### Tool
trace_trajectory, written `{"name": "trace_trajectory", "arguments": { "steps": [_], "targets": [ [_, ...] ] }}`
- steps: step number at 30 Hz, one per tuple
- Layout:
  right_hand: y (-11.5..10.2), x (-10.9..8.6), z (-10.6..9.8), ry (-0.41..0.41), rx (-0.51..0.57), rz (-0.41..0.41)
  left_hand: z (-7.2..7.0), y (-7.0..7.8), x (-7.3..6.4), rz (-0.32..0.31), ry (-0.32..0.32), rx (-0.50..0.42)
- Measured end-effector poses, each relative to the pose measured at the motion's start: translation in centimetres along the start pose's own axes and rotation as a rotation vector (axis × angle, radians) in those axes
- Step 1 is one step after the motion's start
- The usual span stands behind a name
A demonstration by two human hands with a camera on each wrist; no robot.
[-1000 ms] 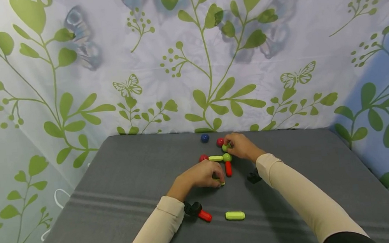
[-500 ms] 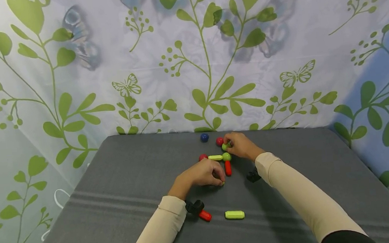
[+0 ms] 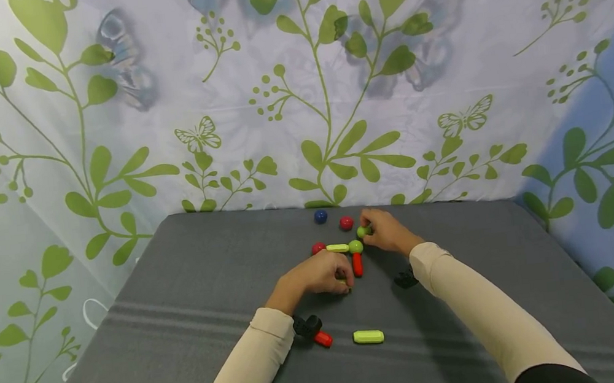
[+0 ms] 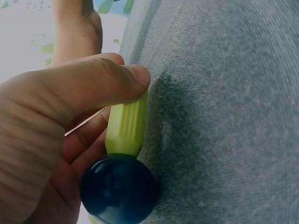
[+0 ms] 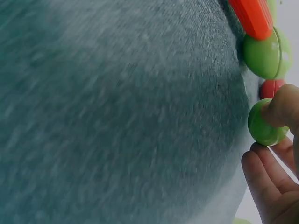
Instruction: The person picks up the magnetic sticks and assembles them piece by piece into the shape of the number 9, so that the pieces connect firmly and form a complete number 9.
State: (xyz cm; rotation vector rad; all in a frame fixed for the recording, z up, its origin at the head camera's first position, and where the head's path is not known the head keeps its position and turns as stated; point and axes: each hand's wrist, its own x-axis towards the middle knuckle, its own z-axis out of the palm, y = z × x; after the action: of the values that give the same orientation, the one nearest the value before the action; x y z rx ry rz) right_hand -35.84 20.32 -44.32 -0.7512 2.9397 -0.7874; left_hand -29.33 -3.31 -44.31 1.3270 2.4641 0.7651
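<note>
My left hand [image 3: 320, 273] pinches a yellow-green rod [image 4: 125, 128] between thumb and fingers, low over the table. A dark blue ball [image 4: 119, 189] sits at the rod's near end in the left wrist view; in the head view the hand hides most of this. Farther back, my right hand [image 3: 385, 231] pinches a green ball [image 5: 264, 125] by its sides. Just left of that hand lies a joined piece: a red ball [image 3: 318, 248], a yellow-green rod [image 3: 338, 248], another green ball [image 3: 355, 247] and a red rod [image 3: 358, 265] pointing toward me.
Loose on the grey table [image 3: 208, 256], a blue ball [image 3: 320, 216] and a red ball [image 3: 346, 223] lie near the back edge. Toward the front are a yellow-green rod [image 3: 368, 336] and a red rod [image 3: 323, 338], partly behind the left wrist camera [image 3: 307, 326]. A patterned curtain [image 3: 231, 100] hangs behind.
My right hand has shifted slightly right with the green ball, opening a gap from the loose red ball. The left hand stays nearly in place, its rod turning a little.
</note>
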Motion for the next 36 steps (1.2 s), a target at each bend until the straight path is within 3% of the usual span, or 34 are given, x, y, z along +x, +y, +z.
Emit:
{"name": "trace_trajectory", "arguments": {
  "steps": [5,10,17,25,36],
  "targets": [
    [-0.5,-1.6,-0.8,0.017,0.086,-0.017,-0.1,0.2,-0.3,-0.015,0.028,-0.038],
    [-1.6,-4.1,-0.4,0.019,0.197,-0.097,0.1,-0.3,-0.5,-0.009,0.066,-0.060],
    [-3.7,-6.7,0.0,-0.010,0.261,-0.151,0.0,-0.7,-0.7,-0.006,0.088,-0.092],
    [-4.3,-8.0,0.6,-0.037,0.288,-0.181,0.2,-0.9,-0.7,0.013,0.097,-0.111],
    [-4.4,-9.1,1.4,-0.056,0.280,-0.215,0.2,-0.5,-0.7,0.020,0.103,-0.038]
  ]
}}
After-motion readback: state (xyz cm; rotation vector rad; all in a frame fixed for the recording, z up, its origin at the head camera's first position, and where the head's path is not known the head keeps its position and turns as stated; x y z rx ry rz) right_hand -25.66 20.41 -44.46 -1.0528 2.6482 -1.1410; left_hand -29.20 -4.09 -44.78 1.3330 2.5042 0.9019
